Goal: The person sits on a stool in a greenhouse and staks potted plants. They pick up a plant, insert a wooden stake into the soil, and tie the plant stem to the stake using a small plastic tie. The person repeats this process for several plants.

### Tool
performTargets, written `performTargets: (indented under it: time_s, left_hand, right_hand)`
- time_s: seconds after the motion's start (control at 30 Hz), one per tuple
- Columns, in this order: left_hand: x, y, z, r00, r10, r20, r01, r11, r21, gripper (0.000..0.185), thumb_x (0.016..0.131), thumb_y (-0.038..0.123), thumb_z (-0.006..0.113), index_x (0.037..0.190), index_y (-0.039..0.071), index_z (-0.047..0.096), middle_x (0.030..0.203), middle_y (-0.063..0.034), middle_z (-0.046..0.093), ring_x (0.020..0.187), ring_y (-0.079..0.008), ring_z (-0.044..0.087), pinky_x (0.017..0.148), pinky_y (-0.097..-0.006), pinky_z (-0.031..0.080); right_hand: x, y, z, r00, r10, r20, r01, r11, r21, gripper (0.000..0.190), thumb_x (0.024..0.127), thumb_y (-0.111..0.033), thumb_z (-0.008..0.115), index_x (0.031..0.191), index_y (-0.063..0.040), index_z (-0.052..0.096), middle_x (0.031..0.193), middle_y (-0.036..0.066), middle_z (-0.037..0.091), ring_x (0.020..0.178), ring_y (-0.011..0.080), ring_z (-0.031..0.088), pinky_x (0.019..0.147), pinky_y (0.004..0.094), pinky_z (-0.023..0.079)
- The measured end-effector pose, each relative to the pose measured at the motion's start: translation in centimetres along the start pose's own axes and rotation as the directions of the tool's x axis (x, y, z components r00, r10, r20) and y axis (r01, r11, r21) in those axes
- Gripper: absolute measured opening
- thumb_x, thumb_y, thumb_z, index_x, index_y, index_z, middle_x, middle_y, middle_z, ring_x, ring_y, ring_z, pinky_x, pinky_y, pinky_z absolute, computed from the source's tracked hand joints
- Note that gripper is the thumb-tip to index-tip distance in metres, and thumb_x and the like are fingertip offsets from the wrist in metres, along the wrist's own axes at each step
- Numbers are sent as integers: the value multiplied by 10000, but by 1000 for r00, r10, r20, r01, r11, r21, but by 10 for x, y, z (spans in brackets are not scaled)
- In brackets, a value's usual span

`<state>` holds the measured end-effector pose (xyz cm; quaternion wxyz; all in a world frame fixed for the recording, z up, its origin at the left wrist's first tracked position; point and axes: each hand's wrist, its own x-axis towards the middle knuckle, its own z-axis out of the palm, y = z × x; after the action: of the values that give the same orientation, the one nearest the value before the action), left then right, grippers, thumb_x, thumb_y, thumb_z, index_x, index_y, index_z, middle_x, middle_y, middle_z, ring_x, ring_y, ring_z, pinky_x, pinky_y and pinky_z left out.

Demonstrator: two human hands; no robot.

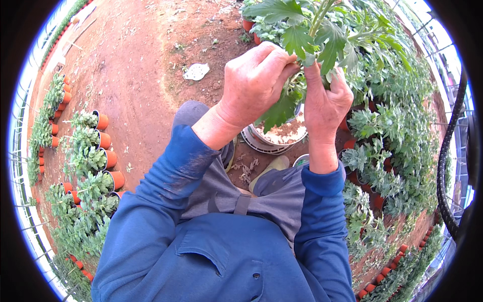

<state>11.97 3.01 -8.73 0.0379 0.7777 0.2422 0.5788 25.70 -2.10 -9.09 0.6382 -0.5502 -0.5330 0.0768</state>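
In front of me I hold up a leafy chrysanthemum-like plant (pixel 300 39) with lobed green leaves. My left hand (pixel 256 81) pinches it low down, thumb against forefinger, at the base of the leaves. Close beside it, my right hand (pixel 326 100) grips the lower part, thumb upright along it and fingers curled behind. Leaves hide the exact spot where the fingertips meet the stem. Below the hands, between my legs, stands a white bucket (pixel 264 147) with pale and brown crumbly material inside. A large leaf hangs down over its edge.
Orange pots (pixel 109 158) of leafy plants lie tipped along the left. More potted plants (pixel 396 124) crowd the right side. A white flat piece (pixel 196 71) lies on the reddish soil ahead. A smaller container (pixel 300 160) shows beside my right leg. A black cable (pixel 449 151) hangs at far right.
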Motion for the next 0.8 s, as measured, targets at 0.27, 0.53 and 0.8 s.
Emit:
performTargets:
  time_s: [0.27, 0.53, 0.8]
  left_hand:
    - [-6, 8, 10, 987, -158, -13, 156, 986, -66, 151, 826, 51, 735, 926, 60, 624, 816, -102, 614, 709, -328, 651, 584, -394, 517]
    - [-8, 5, 0, 975, -220, 43, 221, 975, -30, 219, 797, 31, 688, 994, 56, 594, 858, -138, 563, 744, -372, 611, 626, -435, 505]
    - [-28, -7, -20, 847, -527, 69, 530, 833, -158, 96, 930, 41, 662, 1011, -9, 670, 895, -75, 663, 749, -145, 632, 665, -299, 512]
  right_hand:
    - [-3, -2, -1, 999, 52, 9, -51, 998, -22, 194, 854, -60, 724, 1024, 20, 677, 1006, 150, 678, 880, 273, 644, 810, 334, 503]
    - [-9, -15, -18, 977, -205, 62, 213, 962, -172, 242, 913, -55, 666, 1151, -25, 697, 1116, 160, 682, 1100, 321, 624, 948, 384, 488]
    - [-51, 42, -59, 931, 271, -243, -231, 956, 180, 323, 1059, -243, 535, 1220, 10, 653, 1174, 90, 690, 1059, 166, 631, 931, 298, 488]
